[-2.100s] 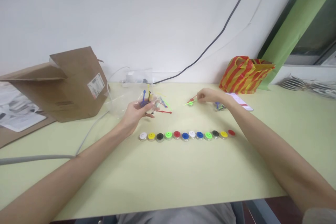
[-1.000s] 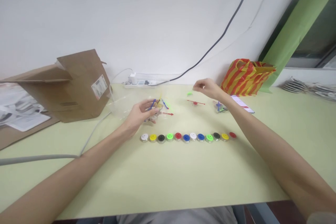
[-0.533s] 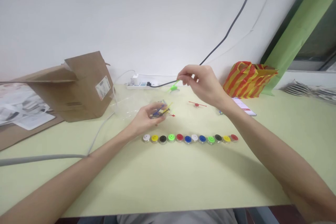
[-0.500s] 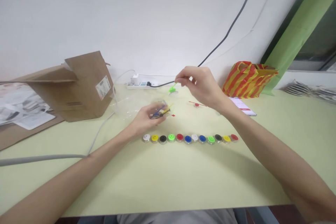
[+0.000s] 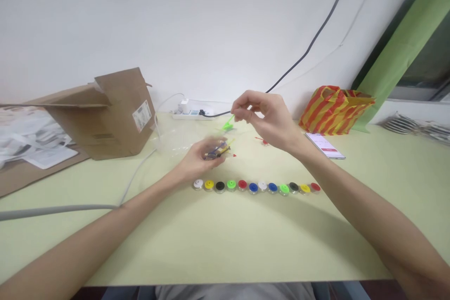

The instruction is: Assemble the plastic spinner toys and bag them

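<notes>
My left hand (image 5: 202, 159) is closed round a small clear container holding several coloured sticks (image 5: 217, 148), held just above the table. My right hand (image 5: 267, 119) hovers over it, pinching a green stick (image 5: 228, 124) between thumb and fingers, its tip pointing down toward the bundle. A row of several small round caps (image 5: 256, 187) in white, yellow, black, green, red and blue lies on the pale green table (image 5: 225, 243) in front of both hands. A red stick (image 5: 262, 140) lies on the table behind my right hand.
An open cardboard box (image 5: 105, 112) stands at the left with papers beside it. A grey cable (image 5: 70, 207) runs across the left side. At the back are a power strip (image 5: 191, 112), a red-and-yellow striped bag (image 5: 332, 110) and a phone (image 5: 325, 145).
My right hand lifted the green stick off the table and carried it left to above my left hand. The left hand stayed put with its bundle.
</notes>
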Available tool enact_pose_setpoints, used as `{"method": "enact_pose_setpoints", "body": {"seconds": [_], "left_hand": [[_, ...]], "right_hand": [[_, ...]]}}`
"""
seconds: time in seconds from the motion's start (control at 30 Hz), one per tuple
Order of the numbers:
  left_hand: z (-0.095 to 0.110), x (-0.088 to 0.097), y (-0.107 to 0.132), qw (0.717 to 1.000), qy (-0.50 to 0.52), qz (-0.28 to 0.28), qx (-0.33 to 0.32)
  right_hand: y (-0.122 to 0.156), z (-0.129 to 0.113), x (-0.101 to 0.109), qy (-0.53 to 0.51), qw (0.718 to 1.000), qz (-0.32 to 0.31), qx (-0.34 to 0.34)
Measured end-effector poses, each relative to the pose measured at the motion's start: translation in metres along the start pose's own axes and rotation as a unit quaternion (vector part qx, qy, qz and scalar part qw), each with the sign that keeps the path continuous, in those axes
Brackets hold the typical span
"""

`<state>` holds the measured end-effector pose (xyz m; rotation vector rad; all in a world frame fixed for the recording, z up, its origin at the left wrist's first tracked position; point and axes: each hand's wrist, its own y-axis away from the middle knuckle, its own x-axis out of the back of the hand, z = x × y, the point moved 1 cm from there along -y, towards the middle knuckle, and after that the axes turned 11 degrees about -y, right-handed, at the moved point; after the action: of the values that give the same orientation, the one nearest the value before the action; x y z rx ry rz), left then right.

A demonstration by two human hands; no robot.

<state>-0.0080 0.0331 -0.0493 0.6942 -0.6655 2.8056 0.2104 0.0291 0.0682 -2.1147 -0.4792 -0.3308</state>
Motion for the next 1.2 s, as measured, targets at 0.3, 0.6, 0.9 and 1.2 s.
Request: {"method": "enact_pose_setpoints", "body": {"seconds": [0.3,0.6,0.9,1.2], "left_hand": [[0.006,-0.001,0.003,0.995,0.068,-0.062,0.049],[0.003,0.004,0.001,0.993,0.074,-0.069,0.053],[0.002,0.004,0.001,0.993,0.063,-0.085,0.059],[0.008,0.002,0.003,0.988,0.098,-0.102,0.058]], "right_hand": [[0.002,0.007,-0.006,0.003,0.996,-0.083,-0.034],[0.0,-0.006,0.0,-0.001,1.0,-0.004,-0.01],[-0.002,0.016,0.001,-0.026,0.999,-0.013,-0.033],[0.004,0.004,-0.011,-0.015,0.989,-0.136,-0.059]]}}
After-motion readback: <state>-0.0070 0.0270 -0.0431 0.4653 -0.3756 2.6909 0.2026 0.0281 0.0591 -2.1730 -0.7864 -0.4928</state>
